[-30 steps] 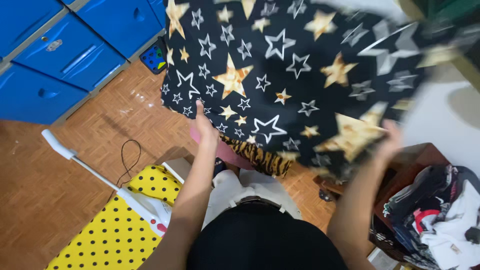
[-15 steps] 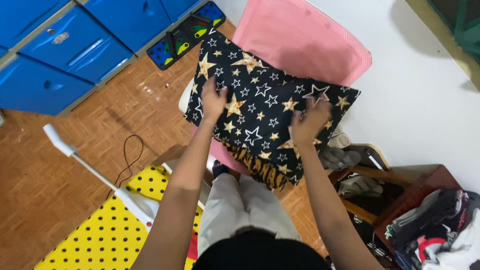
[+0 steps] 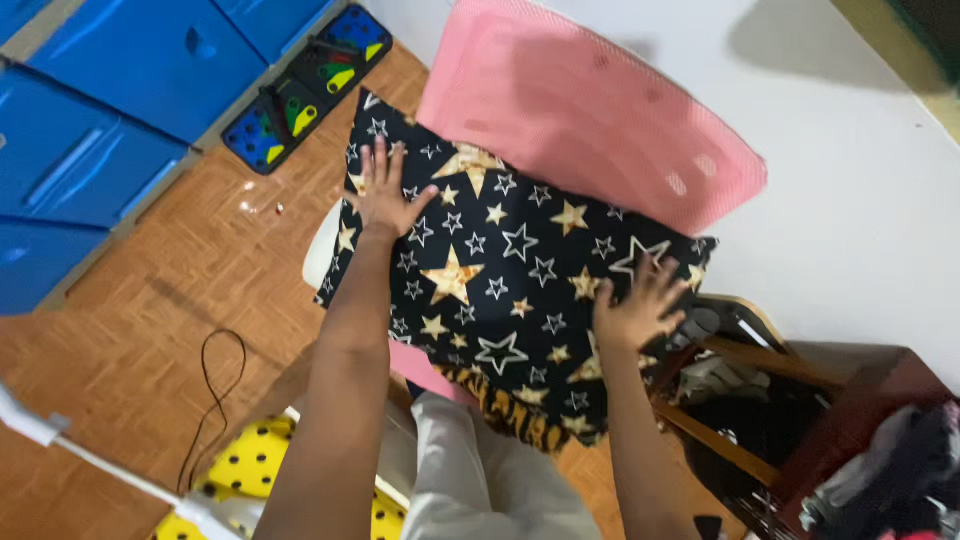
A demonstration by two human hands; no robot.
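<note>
A black cushion with gold and white stars (image 3: 500,270) lies flat on a seat in front of a pink chair back (image 3: 590,110). My left hand (image 3: 383,190) rests open, fingers spread, on the cushion's upper left corner. My right hand (image 3: 640,300) presses flat with spread fingers on its right side. A tiger-striped cloth (image 3: 505,405) sticks out from under the cushion's near edge.
Blue cabinets (image 3: 110,110) stand at the left on a wooden parquet floor (image 3: 180,300). A black cable (image 3: 215,385) lies on the floor. A yellow dotted surface (image 3: 250,465) is at bottom left. A brown wooden rack with clothes (image 3: 800,420) stands at the right. White wall behind.
The cushion, held up close to the camera a second ago, has been lowered onto the seat. Both hands now lie flat on top of it.
</note>
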